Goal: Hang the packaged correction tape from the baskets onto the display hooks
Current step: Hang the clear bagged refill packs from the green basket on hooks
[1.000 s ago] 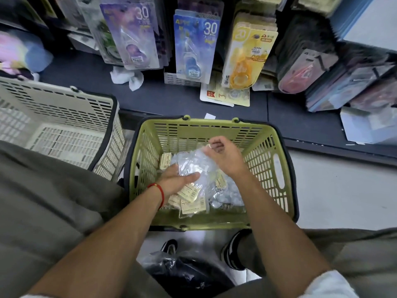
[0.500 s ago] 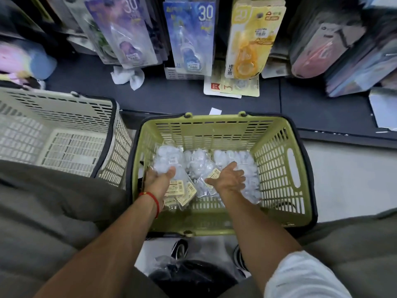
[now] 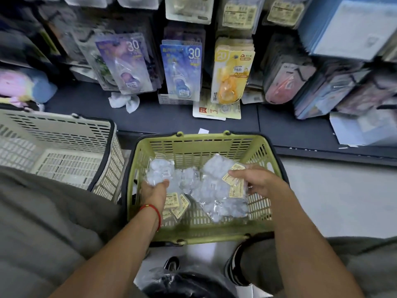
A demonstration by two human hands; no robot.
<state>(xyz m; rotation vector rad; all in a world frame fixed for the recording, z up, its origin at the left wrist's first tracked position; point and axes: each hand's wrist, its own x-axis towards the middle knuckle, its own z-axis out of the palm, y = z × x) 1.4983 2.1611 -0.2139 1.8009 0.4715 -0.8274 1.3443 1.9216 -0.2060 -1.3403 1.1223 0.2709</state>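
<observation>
A green basket (image 3: 199,235) stands on the floor in front of me with several clear bags of pale blue correction tape (image 3: 217,198) in it, each with a yellow label. My left hand (image 3: 153,190) grips a bunch of these packs (image 3: 160,172) at the basket's left side. My right hand (image 3: 256,179) pinches another pack (image 3: 219,166) by its yellow label, lifted at the basket's right. Above, carded correction tapes hang on display hooks: purple (image 3: 124,63), blue (image 3: 182,69) and yellow (image 3: 231,69).
A beige basket (image 3: 64,134) stands to the left of the green one. A crumpled white paper (image 3: 124,102) and loose cards (image 3: 217,110) lie on the dark shelf base. Dark pouches (image 3: 285,76) hang at the right. A black bag (image 3: 182,284) sits between my feet.
Both hands have lifted packs out of the pile: the left raised its bunch slightly, the right moved rightward and picked up a pack by its label. The view tilted upward toward the hooks.
</observation>
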